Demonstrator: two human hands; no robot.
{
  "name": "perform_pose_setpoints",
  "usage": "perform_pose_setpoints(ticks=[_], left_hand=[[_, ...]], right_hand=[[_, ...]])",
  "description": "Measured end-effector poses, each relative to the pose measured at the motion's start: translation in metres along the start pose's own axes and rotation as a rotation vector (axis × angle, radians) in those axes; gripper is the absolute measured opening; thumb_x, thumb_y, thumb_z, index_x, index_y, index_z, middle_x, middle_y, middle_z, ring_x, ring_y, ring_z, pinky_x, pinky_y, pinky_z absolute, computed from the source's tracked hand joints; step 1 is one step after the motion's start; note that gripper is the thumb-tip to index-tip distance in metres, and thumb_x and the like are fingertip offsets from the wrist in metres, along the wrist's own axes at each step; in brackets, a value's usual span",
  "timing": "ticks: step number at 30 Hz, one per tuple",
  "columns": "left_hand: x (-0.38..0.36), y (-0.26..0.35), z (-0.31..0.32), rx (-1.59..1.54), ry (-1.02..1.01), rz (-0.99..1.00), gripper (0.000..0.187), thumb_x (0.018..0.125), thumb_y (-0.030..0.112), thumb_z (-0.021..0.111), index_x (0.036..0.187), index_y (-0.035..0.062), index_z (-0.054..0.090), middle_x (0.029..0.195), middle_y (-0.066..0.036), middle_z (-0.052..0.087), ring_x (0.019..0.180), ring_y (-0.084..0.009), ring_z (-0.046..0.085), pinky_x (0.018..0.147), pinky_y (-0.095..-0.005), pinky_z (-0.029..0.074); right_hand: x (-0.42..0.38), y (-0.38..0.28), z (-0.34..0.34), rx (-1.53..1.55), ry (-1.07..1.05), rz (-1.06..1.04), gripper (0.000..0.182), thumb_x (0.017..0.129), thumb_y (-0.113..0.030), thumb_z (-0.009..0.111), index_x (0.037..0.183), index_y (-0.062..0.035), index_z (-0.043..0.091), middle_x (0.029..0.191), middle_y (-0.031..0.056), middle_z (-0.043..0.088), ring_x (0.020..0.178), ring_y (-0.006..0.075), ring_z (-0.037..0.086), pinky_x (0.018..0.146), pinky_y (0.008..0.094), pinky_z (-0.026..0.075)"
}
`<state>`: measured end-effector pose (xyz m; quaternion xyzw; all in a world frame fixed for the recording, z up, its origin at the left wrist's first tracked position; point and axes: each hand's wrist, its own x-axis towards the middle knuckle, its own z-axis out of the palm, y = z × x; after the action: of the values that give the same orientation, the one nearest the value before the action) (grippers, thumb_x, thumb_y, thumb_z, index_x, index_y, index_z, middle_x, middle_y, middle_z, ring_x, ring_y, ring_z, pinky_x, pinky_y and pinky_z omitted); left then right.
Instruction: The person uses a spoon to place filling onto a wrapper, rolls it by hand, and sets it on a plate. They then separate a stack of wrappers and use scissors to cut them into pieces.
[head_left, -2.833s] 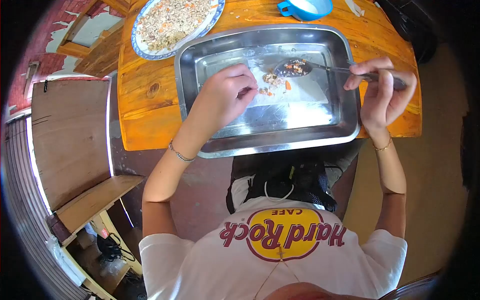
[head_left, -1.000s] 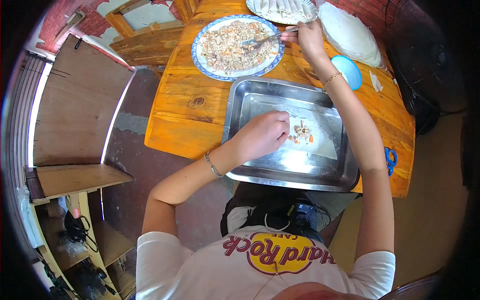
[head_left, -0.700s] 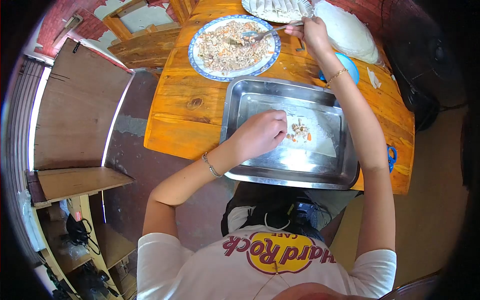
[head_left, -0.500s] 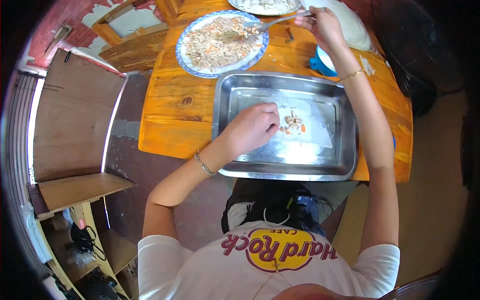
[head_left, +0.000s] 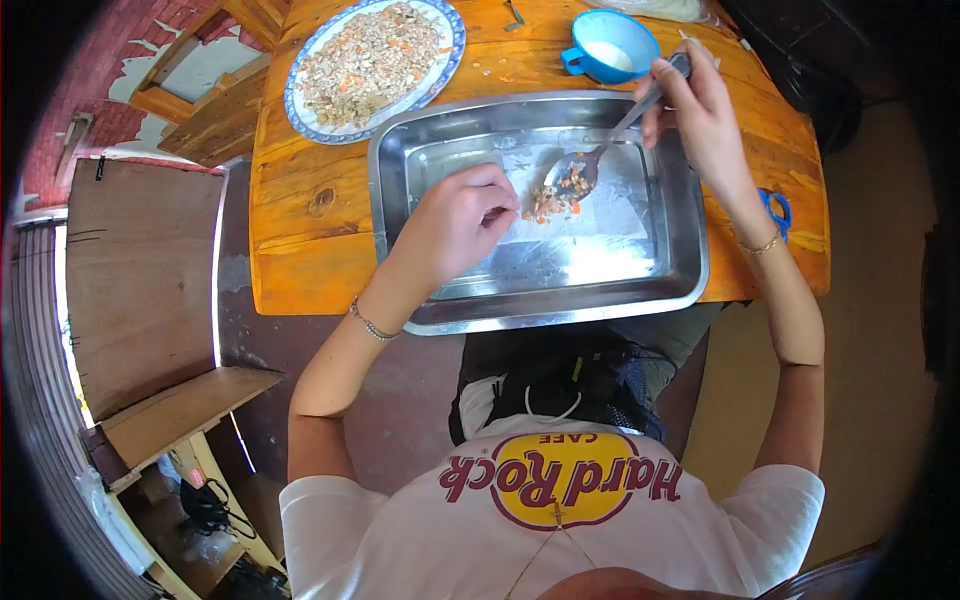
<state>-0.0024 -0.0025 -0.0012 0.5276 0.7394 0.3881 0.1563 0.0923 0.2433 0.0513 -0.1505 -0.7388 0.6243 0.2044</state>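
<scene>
The right hand point(head_left: 700, 110) grips the handle of a spoon point(head_left: 600, 150), whose loaded bowl hangs over a small heap of filling point(head_left: 550, 203). The left hand point(head_left: 460, 220) is loosely curled, fingertips pressing on a thin wrapper point(head_left: 600, 205) just beside that heap; what lies under its palm is hidden. Wrapper and filling lie in a metal tray point(head_left: 400, 190) beneath both hands. Beyond the left hand stands a plate of filling point(head_left: 372, 60), its far edge cut off. Just beside the right hand is a blue cup point(head_left: 610, 45). Blue scissors point(head_left: 775, 208) peek from behind the right wrist, all on an orange worktop point(head_left: 300, 230).
</scene>
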Motion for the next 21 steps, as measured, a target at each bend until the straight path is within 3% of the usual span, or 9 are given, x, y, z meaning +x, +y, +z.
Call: perform_pose_setpoints(ticks=[5,8,12,15,21], left_hand=[[0.001,0.001,0.0,0.018,0.001,0.003,0.008,0.078,-0.005,0.067,0.086,-0.004,0.067,0.088,-0.008,0.063,0.074,-0.0184,0.065,0.067,-0.0273,0.056],[0.001,0.001,0.0,0.026,0.004,0.01,0.008,0.078,-0.005,0.067,0.086,-0.0047,0.067,0.088,-0.008,0.063,0.075,-0.0178,0.065,0.067,-0.0268,0.057],[0.001,0.0,0.001,0.016,0.008,0.027,0.008,0.078,-0.005,0.067,0.086,-0.006,0.066,0.088,-0.009,0.063,0.075,-0.0175,0.065,0.067,-0.0262,0.057],[0.001,0.001,0.0,0.024,0.008,0.028,0.008,0.078,-0.005,0.067,0.086,-0.0067,0.066,0.088,-0.009,0.063,0.075,-0.0173,0.065,0.067,-0.0262,0.057],[0.001,0.002,0.0,0.017,-0.003,0.016,0.008,0.078,-0.006,0.067,0.086,-0.0067,0.066,0.088,-0.009,0.063,0.076,-0.0177,0.066,0.068,-0.0262,0.058]], right_hand=[[-0.021,-0.006,-0.003,-0.095,-0.094,-0.2,0.011,0.101,-0.011,0.041,0.099,-0.0005,0.041,0.086,0.0119,0.058,0.055,0.012,0.056,0.05,0.0219,0.048],[-0.037,-0.026,-0.001,-0.317,-0.131,-0.453,0.006,0.099,-0.005,0.039,0.096,0.0003,0.039,0.087,0.016,0.058,0.061,0.0132,0.056,0.051,0.0218,0.048],[-0.039,-0.016,-0.005,-0.198,-0.195,-0.802,0.01,0.094,0.004,0.047,0.09,0.0011,0.038,0.083,0.0133,0.06,0.055,0.0087,0.054,0.049,0.0198,0.043],[-0.043,-0.013,-0.007,-0.097,-0.177,-0.782,0.009,0.095,0.003,0.046,0.09,0.0005,0.038,0.084,0.0137,0.059,0.054,0.0085,0.052,0.05,0.0194,0.042],[-0.04,0.008,-0.012,0.005,0.013,-0.304,0.011,0.1,-0.012,0.042,0.093,-0.0037,0.04,0.083,0.0102,0.06,0.053,0.0088,0.051,0.048,0.0213,0.043]])
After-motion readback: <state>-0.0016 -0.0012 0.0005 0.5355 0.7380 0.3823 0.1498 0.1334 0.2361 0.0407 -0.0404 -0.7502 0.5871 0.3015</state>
